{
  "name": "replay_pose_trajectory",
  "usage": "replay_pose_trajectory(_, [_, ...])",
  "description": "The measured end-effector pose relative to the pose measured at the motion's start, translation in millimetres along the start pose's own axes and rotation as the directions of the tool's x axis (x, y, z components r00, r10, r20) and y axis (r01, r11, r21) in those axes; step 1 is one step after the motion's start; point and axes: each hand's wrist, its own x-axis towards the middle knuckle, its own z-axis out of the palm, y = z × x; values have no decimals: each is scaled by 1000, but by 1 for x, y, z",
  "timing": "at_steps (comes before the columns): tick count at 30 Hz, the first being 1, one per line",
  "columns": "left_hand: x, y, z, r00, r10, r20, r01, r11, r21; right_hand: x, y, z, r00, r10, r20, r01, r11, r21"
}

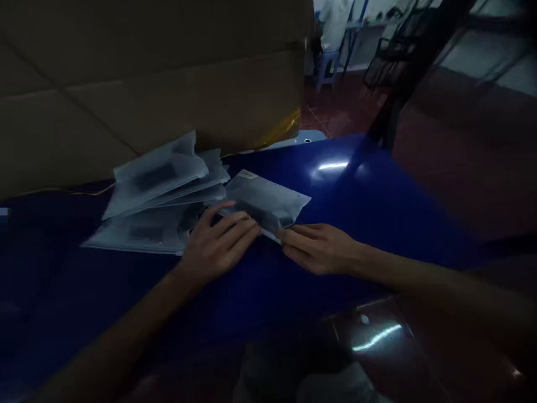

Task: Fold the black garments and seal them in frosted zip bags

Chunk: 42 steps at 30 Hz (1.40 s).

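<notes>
A translucent plastic bag [268,193] with a small label at its far corner and a dark item inside lies on the blue tabletop, between both hands. Bent over its near left edge, my left hand [218,240] grips the bag, its thumb hard to make out. My right hand [314,243] pinches the near right corner between thumb and fingers. Left of the hands is a fanned pile of similar translucent bags [155,179], with dark shapes showing through. My left hand covers part of the lower bags [134,232].
A large cardboard box [168,101] stands along the back of the blue table [356,196], with yellow tape [281,130] at its lower corner. Beyond are a dark post [403,84], a blue stool [328,67] and a seated person [334,25].
</notes>
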Motion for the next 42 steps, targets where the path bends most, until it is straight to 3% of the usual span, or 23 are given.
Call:
replay_pose_trajectory(2, [-9,-15,1,997,-59,39,57,996,66,0,4,-4,980,76,186,-63,995,-74])
replay_pose_trajectory(4, [-15,-25,2,991,-117,67,108,986,129,0,8,-8,919,191,344,-147,978,-150])
replay_pose_trajectory(7, [-17,-28,4,978,-186,89,167,967,190,-1,12,-12,749,415,517,-313,909,-277])
replay_pose_trajectory(10, [-16,-22,5,962,-217,167,177,959,222,-1,17,-17,607,573,551,-442,819,-365])
replay_pose_trajectory(14, [-17,-21,0,935,-205,289,142,964,226,-2,21,-21,542,672,505,-497,741,-452])
replay_pose_trajectory(19, [-19,-23,-3,927,-176,331,133,980,149,-10,24,-17,568,701,432,-492,710,-504])
replay_pose_trajectory(23, [-16,-17,1,945,-178,273,172,984,47,-16,27,-11,633,686,358,-460,705,-539])
replay_pose_trajectory(27, [-14,-14,7,966,-219,134,224,975,-17,-12,26,-8,781,562,274,-414,793,-448])
replay_pose_trajectory(30, [-17,-14,10,974,-219,63,218,976,13,-6,19,-6,920,359,160,-314,916,-250])
replay_pose_trajectory(32, [-19,-15,12,974,-221,42,220,975,24,-3,14,-4,974,210,81,-200,973,-115])
replay_pose_trajectory(35, [-20,-15,14,971,-236,48,235,972,14,-3,8,1,995,87,43,-87,996,-11])
replay_pose_trajectory(42, [-22,-13,22,972,-235,0,235,972,-10,-7,3,10,980,147,136,-145,989,-22])
